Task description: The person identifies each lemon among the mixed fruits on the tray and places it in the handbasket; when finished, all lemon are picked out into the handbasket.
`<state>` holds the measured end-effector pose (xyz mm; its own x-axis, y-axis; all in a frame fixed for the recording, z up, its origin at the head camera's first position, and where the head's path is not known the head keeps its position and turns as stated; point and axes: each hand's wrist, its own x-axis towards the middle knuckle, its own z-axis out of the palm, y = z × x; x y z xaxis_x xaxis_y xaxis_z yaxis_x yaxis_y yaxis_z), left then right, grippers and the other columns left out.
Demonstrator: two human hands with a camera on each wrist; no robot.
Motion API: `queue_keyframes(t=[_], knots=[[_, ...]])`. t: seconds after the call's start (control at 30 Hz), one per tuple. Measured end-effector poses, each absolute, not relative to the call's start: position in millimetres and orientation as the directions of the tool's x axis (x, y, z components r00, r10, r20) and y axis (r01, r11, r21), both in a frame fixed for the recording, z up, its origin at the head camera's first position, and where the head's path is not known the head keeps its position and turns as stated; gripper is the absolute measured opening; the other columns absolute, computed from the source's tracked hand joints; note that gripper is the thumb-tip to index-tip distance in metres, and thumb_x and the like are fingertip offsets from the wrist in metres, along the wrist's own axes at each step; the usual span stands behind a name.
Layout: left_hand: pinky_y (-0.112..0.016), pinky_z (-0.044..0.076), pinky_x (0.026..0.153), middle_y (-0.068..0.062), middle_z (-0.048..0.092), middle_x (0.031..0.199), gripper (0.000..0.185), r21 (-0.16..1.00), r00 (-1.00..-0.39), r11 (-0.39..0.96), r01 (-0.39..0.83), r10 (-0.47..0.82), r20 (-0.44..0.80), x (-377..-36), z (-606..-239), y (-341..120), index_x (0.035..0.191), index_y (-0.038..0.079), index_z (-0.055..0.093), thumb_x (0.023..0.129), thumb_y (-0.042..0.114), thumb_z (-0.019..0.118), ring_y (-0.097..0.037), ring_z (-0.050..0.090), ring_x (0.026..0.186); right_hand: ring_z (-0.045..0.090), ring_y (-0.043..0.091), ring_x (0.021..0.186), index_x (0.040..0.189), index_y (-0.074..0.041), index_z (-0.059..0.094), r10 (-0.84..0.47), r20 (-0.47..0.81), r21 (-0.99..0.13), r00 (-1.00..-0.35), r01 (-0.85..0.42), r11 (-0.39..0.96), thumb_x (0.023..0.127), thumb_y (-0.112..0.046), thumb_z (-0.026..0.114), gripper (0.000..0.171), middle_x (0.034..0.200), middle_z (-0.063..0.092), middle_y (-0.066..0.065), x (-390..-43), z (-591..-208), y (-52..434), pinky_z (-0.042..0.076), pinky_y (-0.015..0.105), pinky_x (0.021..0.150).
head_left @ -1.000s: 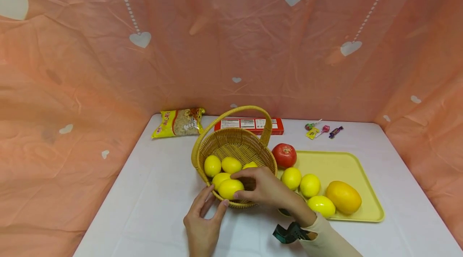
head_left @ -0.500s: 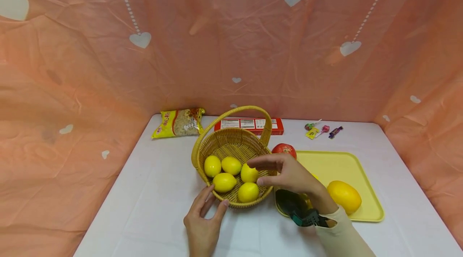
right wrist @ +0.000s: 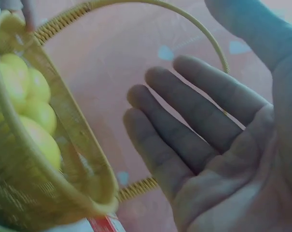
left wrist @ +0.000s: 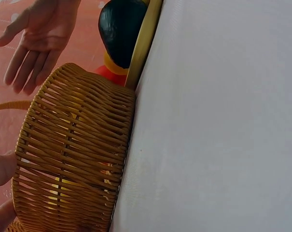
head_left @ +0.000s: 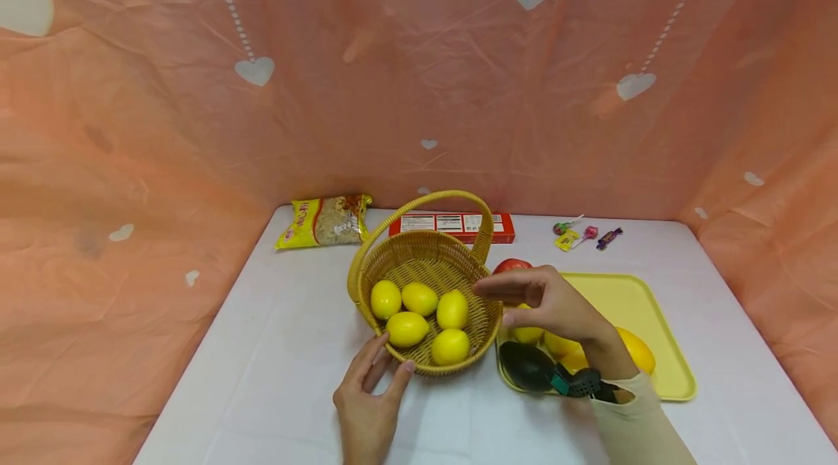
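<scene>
L hand [head_left: 369,401], fingers spread, touches basket [head_left: 419,255] rim, well in from table's [head_left: 281,327] L edge; R hand [head_left: 553,305], fingers straight, holding nothing, above tray's [head_left: 609,297] L edge.

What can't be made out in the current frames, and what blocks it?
Head: round red fruit, lower part behind the right hand.
Head: tray lemons, partly behind that hand and its wrist.
Head: print on purple candy, too small to read.
Left wrist: left hand, mostly cut off by the picture's left edge.
Left wrist: basket lemons, mostly hidden by the wicker basket.
</scene>
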<state>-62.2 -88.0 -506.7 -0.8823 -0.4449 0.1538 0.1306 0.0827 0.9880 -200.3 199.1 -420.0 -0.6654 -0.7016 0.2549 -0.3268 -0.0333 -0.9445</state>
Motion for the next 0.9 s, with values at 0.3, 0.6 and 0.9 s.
queue_keyframes(t=[0.3, 0.6, 0.9], knots=[[-0.036, 0.068, 0.091, -0.021, 0.067, 0.146, 0.055, 0.986, -0.885, 0.080, 0.143, -0.436, 0.164, -63, -510, -87, 0.137, 0.006, 0.076, 0.085, 0.002, 0.094, -0.043, 0.077, 0.118, 0.074, 0.029, 0.129, 0.144, 0.002, 0.068, -0.667, 0.117, -0.950, -0.736, -0.279, 0.141, 0.105, -0.002, 0.071, 0.040, 0.141, 0.070, 0.028, -200, -431, 249, 0.061, 0.028, 0.109], [-0.034, 0.068, 0.091, -0.022, 0.067, 0.147, 0.054, 0.988, -0.885, 0.087, 0.124, -0.440, 0.150, -63, -509, -88, 0.137, 0.006, 0.075, 0.086, 0.004, 0.094, -0.044, 0.076, 0.119, 0.072, 0.029, 0.130, 0.142, -0.004, 0.072, -0.574, -0.112, -0.848, -0.811, -0.223, 0.482, 0.103, -0.018, 0.078, 0.042, 0.140, 0.074, 0.016, -200, -439, 293, 0.056, 0.014, 0.103], [-0.036, 0.068, 0.092, -0.020, 0.065, 0.150, 0.057, 0.992, -0.883, 0.088, 0.086, -0.454, 0.116, -63, -508, -89, 0.138, 0.008, 0.075, 0.085, 0.002, 0.094, -0.041, 0.076, 0.120, 0.069, 0.008, 0.113, 0.139, -0.011, 0.076, -0.617, -0.256, -0.746, -0.744, -0.255, 0.616, 0.098, -0.020, 0.083, 0.043, 0.132, 0.078, 0.006, -203, -441, 308, 0.057, 0.017, 0.097]])
